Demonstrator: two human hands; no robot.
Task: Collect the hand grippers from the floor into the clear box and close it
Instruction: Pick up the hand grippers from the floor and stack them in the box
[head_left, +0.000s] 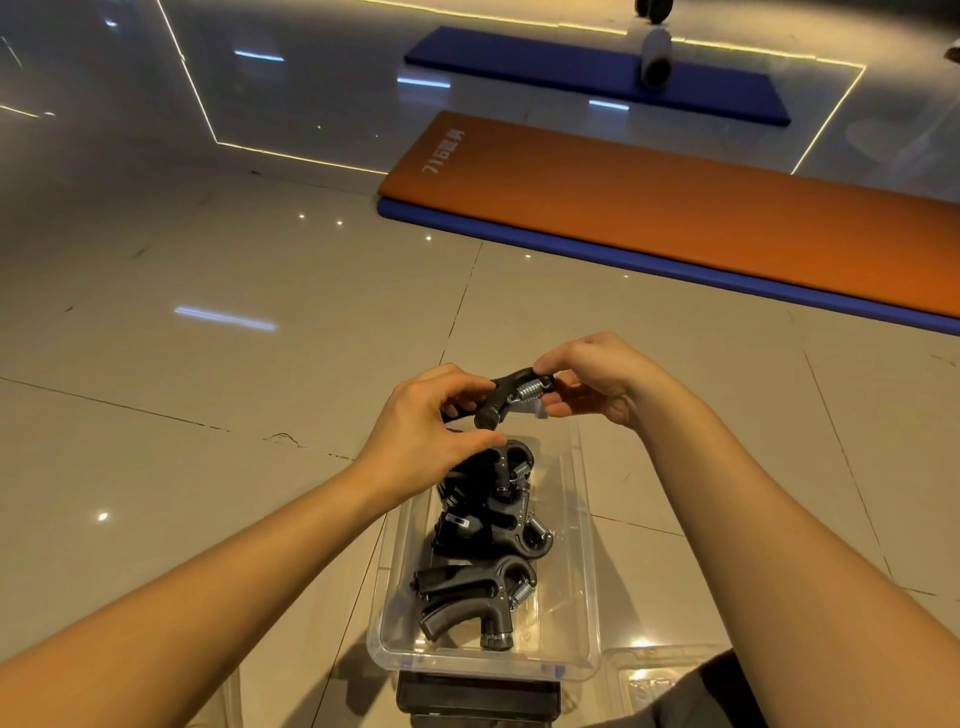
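Observation:
A black hand gripper with a steel spring (511, 393) hangs above the far end of the clear box (587, 566). My left hand (426, 421) pinches its handle end, and my right hand (592, 379) pinches the spring end. Both hands hold it just over the box's opening. Inside the box lie several black hand grippers (488, 551), piled along its length. The clear lid (649, 675) lies on the floor to the right of the box's near end, partly hidden by my knee.
The box stands on a dark object (478, 696) on the tiled floor. An orange mat over a blue one (675, 208) lies at the far right. Farther back is a blue mat (571, 73) with a white roller (655, 54).

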